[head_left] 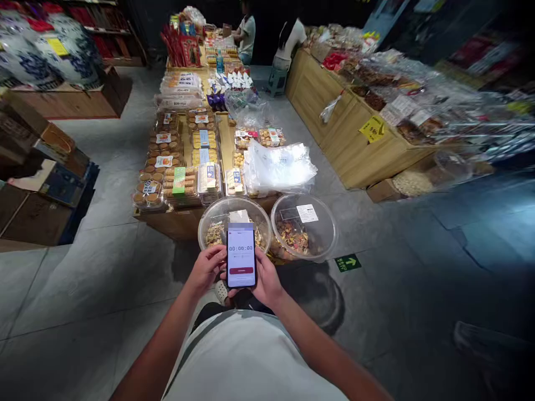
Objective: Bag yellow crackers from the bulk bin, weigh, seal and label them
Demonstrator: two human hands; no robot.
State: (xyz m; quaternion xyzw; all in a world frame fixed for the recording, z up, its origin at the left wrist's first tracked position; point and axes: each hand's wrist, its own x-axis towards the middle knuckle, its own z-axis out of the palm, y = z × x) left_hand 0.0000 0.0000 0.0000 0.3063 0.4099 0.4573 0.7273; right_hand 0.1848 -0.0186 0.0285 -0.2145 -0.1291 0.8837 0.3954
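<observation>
Head view: both bare hands are partly closed around a smartphone (pixel 241 256), held upright in front of the torso. The left hand (pixel 208 270) grips its left edge with curled fingers; the right hand (pixel 267 278) holds the right edge, thumb along the side. The screen reads 00:00:00 above a red bar (pixel 241 270).

Just beyond the smartphone, two round clear tubs sit side by side at the near end of a wooden bench. The left tub (pixel 261 214) is partly hidden by the smartphone; the right tub (pixel 324 242) bears a white label (pixel 307 213). Both contain mixed pieces, too small to identify; their support is hidden.

On the bench (pixel 167 223), clear packs of biscuits (pixel 163 147) stand in rows, with a green-labelled pack of rolls (pixel 188 185) near the front. A stack of plastic bags (pixel 280 167) lies at the near right corner.

A second bench (pixel 334 139) at right carries bagged goods and a yellow sign (pixel 372 129). A green floor sign (pixel 348 263) with an arrow lies right of the tubs. Blue-and-white jars (pixel 69 53) stand at far left; two people are at the far end
</observation>
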